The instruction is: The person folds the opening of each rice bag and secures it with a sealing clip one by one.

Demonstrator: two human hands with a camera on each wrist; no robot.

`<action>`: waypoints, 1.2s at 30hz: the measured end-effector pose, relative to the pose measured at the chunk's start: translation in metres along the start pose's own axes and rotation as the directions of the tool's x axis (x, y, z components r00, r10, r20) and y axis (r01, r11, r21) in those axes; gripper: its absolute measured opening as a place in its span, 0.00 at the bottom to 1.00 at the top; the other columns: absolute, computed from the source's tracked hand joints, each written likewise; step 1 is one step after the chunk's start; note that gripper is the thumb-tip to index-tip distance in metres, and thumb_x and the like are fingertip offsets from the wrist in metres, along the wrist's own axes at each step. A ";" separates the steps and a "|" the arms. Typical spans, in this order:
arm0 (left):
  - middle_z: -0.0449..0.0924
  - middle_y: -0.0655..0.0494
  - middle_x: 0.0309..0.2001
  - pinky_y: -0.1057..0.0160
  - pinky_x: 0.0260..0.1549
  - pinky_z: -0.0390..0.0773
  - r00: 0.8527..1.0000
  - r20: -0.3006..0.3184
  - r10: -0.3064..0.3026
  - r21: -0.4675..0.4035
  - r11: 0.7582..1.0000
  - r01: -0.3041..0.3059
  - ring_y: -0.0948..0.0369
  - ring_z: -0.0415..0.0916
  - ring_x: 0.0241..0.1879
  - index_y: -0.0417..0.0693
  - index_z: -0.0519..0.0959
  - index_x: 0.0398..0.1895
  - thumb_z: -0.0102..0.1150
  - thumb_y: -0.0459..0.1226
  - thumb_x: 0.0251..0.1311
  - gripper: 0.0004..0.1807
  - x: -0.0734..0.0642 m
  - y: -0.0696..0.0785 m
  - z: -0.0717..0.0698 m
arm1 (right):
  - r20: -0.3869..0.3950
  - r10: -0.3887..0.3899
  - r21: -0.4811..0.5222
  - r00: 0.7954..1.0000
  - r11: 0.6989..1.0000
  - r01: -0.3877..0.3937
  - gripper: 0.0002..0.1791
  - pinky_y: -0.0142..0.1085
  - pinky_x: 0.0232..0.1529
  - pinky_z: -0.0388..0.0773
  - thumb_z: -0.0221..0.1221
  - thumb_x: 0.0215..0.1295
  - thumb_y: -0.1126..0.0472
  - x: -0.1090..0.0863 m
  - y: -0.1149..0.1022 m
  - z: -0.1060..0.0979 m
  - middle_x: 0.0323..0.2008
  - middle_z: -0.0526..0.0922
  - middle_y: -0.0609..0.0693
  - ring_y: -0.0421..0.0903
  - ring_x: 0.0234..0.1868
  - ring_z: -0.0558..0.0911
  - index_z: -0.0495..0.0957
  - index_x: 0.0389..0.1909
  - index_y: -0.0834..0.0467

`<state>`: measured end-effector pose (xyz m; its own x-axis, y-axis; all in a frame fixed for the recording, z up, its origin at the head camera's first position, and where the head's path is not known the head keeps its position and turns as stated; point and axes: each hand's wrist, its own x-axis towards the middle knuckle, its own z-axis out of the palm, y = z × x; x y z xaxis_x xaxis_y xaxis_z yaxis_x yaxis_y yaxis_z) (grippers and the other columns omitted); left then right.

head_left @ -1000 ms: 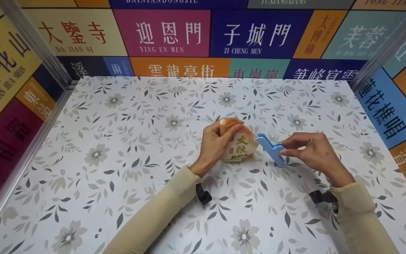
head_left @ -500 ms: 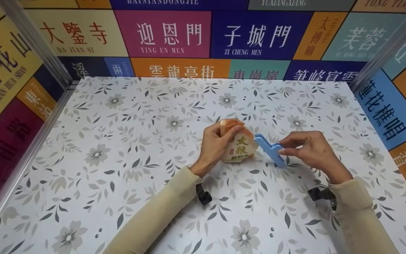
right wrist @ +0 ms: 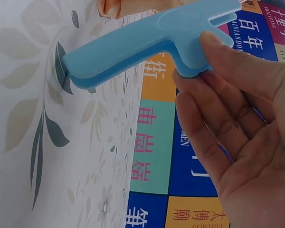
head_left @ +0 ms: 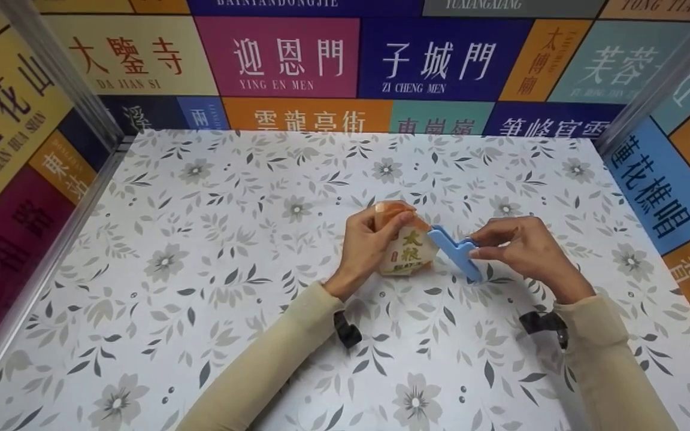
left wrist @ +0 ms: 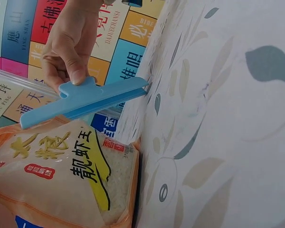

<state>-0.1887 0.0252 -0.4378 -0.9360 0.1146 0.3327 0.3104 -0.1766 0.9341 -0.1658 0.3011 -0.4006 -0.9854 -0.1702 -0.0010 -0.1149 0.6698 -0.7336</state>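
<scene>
On the flowered table [head_left: 297, 359], the left hand [head_left: 362, 248] pinches the top of a bag [head_left: 411, 254], its body below that grip. The right hand [head_left: 521, 245] pinches a blue clip [head_left: 456, 254], now slightly closer to the bag's edge than a second ago; contact is unclear.

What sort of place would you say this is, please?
Perhaps a made-up work booth: a flower-patterned tabletop is closed in by colourful walls of Chinese lettering, with a shiny strip along one corner.

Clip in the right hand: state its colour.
The clip is light blue, clearest in the right wrist view.
</scene>
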 end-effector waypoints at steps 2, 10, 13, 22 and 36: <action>0.90 0.43 0.48 0.64 0.40 0.87 1.000 0.001 0.002 -0.009 1.000 -0.002 0.64 0.87 0.40 0.39 0.88 0.47 0.67 0.35 0.69 0.10 0.000 0.000 0.000 | 0.003 0.002 0.004 1.000 1.000 -0.002 0.14 0.30 0.40 0.79 0.79 0.55 0.58 0.001 0.000 0.000 0.37 0.92 0.49 0.36 0.36 0.86 0.91 0.43 0.56; 0.90 0.43 0.48 0.65 0.39 0.86 1.000 0.001 0.015 -0.017 1.000 -0.015 0.64 0.87 0.40 0.39 0.88 0.46 0.66 0.35 0.69 0.09 0.001 0.000 0.000 | 0.022 0.000 0.008 1.000 1.000 0.000 0.16 0.29 0.40 0.80 0.79 0.55 0.58 0.005 0.001 -0.001 0.41 0.92 0.54 0.34 0.37 0.86 0.91 0.45 0.56; 0.90 0.43 0.48 0.64 0.39 0.87 1.000 -0.002 0.008 -0.015 1.000 -0.008 0.64 0.87 0.40 0.38 0.88 0.46 0.66 0.36 0.69 0.10 0.001 -0.001 0.001 | 0.032 -0.002 0.001 0.999 1.000 0.002 0.16 0.28 0.40 0.80 0.79 0.55 0.58 0.006 0.000 -0.001 0.42 0.92 0.55 0.35 0.37 0.86 0.91 0.45 0.56; 0.90 0.43 0.49 0.63 0.38 0.88 1.000 -0.017 -0.011 -0.017 1.000 0.011 0.64 0.88 0.40 0.37 0.85 0.35 0.67 0.36 0.69 0.09 0.002 -0.001 0.001 | 0.085 -0.098 -0.034 0.992 0.994 0.101 0.17 0.22 0.47 0.82 0.75 0.61 0.60 0.006 0.002 0.003 0.45 0.89 0.54 0.31 0.42 0.84 0.88 0.51 0.57; 0.90 0.46 0.47 0.64 0.36 0.86 0.999 0.017 -0.040 -0.016 0.999 0.040 0.64 0.86 0.36 0.42 0.85 0.52 0.65 0.37 0.71 0.12 -0.001 0.001 -0.001 | 0.021 -0.197 0.062 0.980 0.979 0.195 0.14 0.20 0.48 0.82 0.71 0.65 0.61 0.002 0.013 0.012 0.46 0.86 0.52 0.28 0.46 0.84 0.88 0.52 0.56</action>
<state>-0.1874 0.0242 -0.4379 -0.9446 0.1385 0.2976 0.2701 -0.1873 0.9444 -0.1676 0.3008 -0.4185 -0.9407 -0.3139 0.1290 -0.2970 0.5777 -0.7603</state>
